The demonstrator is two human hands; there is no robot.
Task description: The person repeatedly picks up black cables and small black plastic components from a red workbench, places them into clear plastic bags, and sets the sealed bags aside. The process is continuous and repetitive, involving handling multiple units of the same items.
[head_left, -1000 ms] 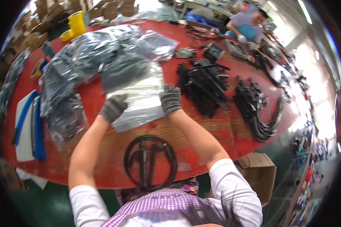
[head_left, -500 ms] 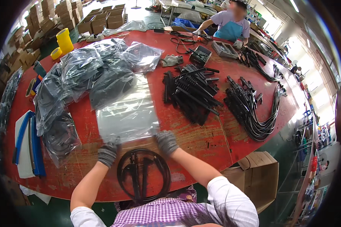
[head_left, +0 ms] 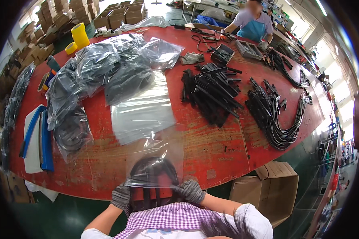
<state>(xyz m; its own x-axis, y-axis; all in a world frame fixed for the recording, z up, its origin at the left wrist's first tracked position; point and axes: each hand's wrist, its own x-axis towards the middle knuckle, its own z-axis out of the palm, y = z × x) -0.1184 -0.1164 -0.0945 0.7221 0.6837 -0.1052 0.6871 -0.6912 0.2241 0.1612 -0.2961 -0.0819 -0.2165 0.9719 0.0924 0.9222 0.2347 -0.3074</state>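
Note:
A clear plastic bag (head_left: 159, 139) is stretched between my gloved hands near the table's front edge. My left hand (head_left: 121, 195) grips one corner of its near edge, and my right hand (head_left: 190, 192) pinches the other. Beneath the bag, partly seen through it, lies a coiled black cable with black bar-shaped parts (head_left: 152, 169). The far end of the bag reaches toward a stack of flat clear bags (head_left: 143, 115). Beyond that stack are several filled bags (head_left: 95, 63) holding black items, heaped on the table.
A pile of black plastic strips (head_left: 213, 91) and a bundle of black cables (head_left: 275, 115) lie to the right. Yellow tape rolls (head_left: 80, 36) stand far left, with a blue-and-white holder (head_left: 38, 139) nearer. A cardboard box (head_left: 267, 191) sits at lower right; a person (head_left: 253, 24) works across the table.
Both hands have drawn back toward my body, pulling one clear bag off the stack and over the coiled cable. The view has shifted slightly.

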